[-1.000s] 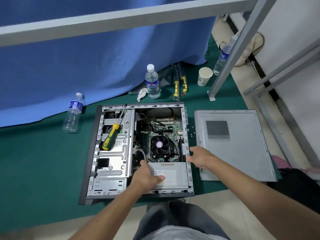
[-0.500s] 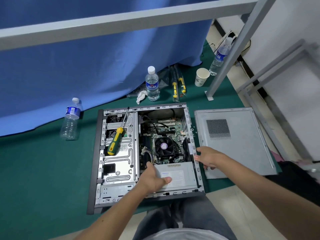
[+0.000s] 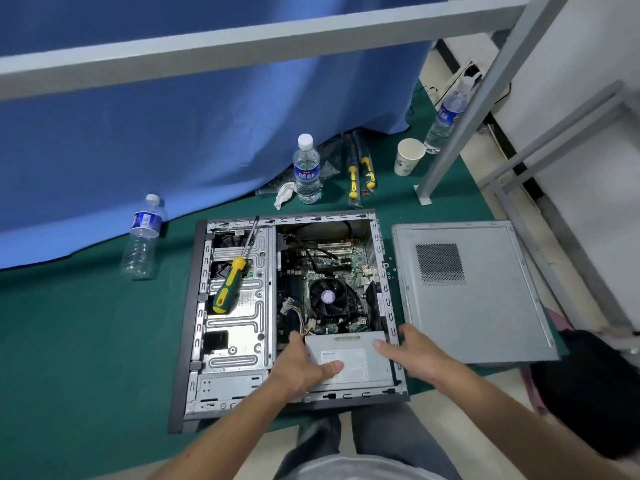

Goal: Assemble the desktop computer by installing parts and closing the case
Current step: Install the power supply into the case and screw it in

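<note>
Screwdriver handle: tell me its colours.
Green and yellow handle, lying on the case's drive cage; seen in the head view.

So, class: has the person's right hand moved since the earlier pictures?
Yes. The right hand has moved leftward, off the grey side panel, across the case's right rim onto the silver power supply box.
</note>
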`<move>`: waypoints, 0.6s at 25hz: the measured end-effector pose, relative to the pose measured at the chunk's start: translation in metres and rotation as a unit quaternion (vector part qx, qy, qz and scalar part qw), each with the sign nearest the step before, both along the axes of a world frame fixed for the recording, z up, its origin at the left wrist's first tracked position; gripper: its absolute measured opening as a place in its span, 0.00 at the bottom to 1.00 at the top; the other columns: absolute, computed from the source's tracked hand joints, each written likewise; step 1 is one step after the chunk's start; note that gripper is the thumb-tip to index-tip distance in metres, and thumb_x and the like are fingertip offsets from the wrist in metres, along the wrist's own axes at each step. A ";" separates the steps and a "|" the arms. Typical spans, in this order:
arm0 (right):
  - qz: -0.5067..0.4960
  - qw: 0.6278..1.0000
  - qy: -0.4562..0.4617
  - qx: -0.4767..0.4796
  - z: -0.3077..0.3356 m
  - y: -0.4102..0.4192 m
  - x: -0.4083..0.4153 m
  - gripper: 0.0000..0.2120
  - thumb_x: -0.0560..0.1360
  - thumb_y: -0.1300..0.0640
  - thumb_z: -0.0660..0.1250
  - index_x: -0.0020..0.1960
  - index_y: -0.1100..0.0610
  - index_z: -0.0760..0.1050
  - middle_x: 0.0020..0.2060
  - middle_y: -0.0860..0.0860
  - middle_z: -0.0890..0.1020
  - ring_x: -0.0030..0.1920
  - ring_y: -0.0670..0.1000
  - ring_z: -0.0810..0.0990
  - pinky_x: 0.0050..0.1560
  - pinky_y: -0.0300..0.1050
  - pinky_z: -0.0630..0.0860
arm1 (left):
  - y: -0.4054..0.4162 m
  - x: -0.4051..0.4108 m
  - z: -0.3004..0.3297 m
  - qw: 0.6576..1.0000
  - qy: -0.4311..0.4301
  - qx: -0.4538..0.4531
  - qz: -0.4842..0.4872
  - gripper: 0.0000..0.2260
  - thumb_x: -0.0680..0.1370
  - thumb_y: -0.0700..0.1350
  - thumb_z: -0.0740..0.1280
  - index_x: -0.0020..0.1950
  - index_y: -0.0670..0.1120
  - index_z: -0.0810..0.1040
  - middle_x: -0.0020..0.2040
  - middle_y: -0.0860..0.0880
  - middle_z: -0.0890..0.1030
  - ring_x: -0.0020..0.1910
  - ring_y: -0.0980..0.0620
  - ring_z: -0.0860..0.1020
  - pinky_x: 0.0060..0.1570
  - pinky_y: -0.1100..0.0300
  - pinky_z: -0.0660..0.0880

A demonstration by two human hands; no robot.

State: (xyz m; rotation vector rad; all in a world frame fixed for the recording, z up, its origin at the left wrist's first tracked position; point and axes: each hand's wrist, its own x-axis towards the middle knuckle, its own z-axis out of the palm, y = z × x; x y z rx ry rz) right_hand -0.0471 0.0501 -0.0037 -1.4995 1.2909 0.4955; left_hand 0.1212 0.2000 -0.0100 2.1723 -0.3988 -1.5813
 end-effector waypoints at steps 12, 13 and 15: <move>-0.154 0.981 -0.056 0.104 -0.012 0.012 0.002 0.51 0.66 0.47 0.80 0.78 0.56 0.52 0.74 0.55 0.66 0.68 0.56 0.72 0.66 0.58 0.73 | -0.012 -0.008 0.006 0.993 -0.081 0.038 0.079 0.24 0.74 0.52 0.75 0.55 0.47 0.61 0.46 0.54 0.71 0.46 0.56 0.73 0.49 0.60 0.72; -0.156 0.979 -0.061 0.116 -0.011 0.013 0.001 0.49 0.67 0.49 0.79 0.77 0.57 0.52 0.73 0.55 0.68 0.67 0.56 0.73 0.66 0.57 0.73 | -0.010 -0.008 0.006 0.993 -0.078 0.036 0.084 0.23 0.75 0.52 0.74 0.54 0.47 0.61 0.46 0.53 0.71 0.44 0.57 0.72 0.48 0.60 0.71; -0.137 0.984 -0.067 0.087 -0.005 0.019 0.001 0.45 0.69 0.50 0.78 0.76 0.57 0.55 0.71 0.55 0.70 0.68 0.55 0.72 0.68 0.56 0.70 | -0.007 -0.010 0.008 0.993 -0.071 0.031 0.085 0.20 0.76 0.51 0.73 0.53 0.46 0.62 0.46 0.51 0.72 0.45 0.55 0.73 0.49 0.60 0.71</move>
